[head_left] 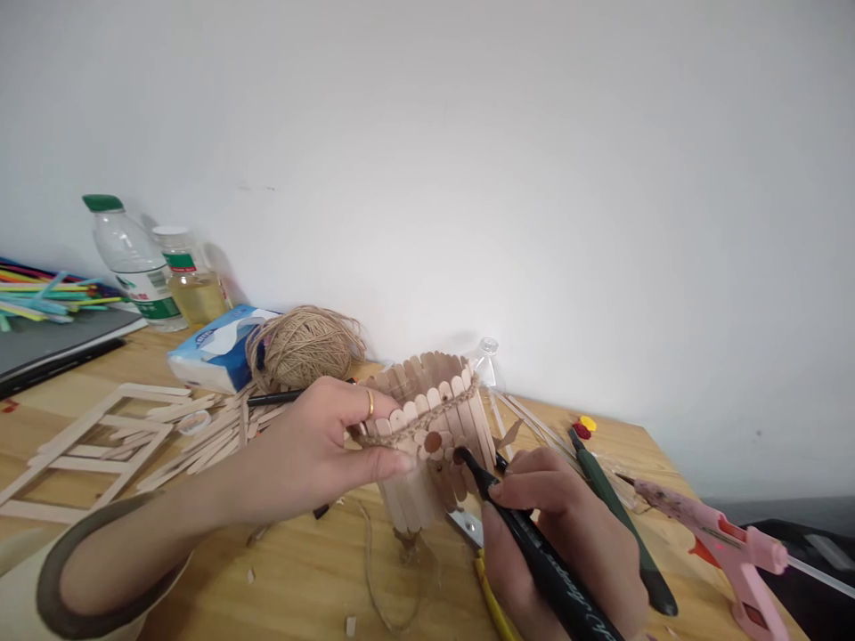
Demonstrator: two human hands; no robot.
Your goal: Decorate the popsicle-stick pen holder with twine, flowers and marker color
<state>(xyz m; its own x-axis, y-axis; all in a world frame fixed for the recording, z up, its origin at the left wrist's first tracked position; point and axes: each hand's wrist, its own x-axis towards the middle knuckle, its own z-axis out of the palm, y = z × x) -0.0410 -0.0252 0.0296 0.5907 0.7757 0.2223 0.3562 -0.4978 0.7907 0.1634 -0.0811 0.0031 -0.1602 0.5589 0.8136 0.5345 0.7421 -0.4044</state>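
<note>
Strips (50, 294) in bright colours are lying at the far left on a grey pad (60, 338). Next, 2 containers are standing against the white wall: a bottle (137, 267) with a green cap and a jar (197, 298) with a white lid, holding yellowish liquid. A blue and white tissue pack (217, 352) is sitting before them, and a ball of twine (304, 343) is resting just beside it. Nearer the viewer, a ladder-like frame (86, 464) of flat sticks is lying on the wooden table (267, 579), with loose sticks (214, 445) spreading to its right.

The left hand (347, 436), wearing a gold ring, is reaching in from the left and pinching the cup's near wall, thumb outside and fingers at the rim. The cup (437, 467), made of upright sticks, is tilting at centre; braided twine is circling it below the rim, and petals with brown discs are decorating its front. A clear bottle (487, 365) is showing behind it.

The right hand (561, 516) is gripping a black marker (541, 552), its tip meeting the right-hand disc. Yellow-handled scissors (491, 596) are lying partly hidden beneath. Farther right, a green knife (624, 525) is lying near red and yellow pieces (584, 427), and a pink glue gun (735, 534) is resting at the table's right side.
</note>
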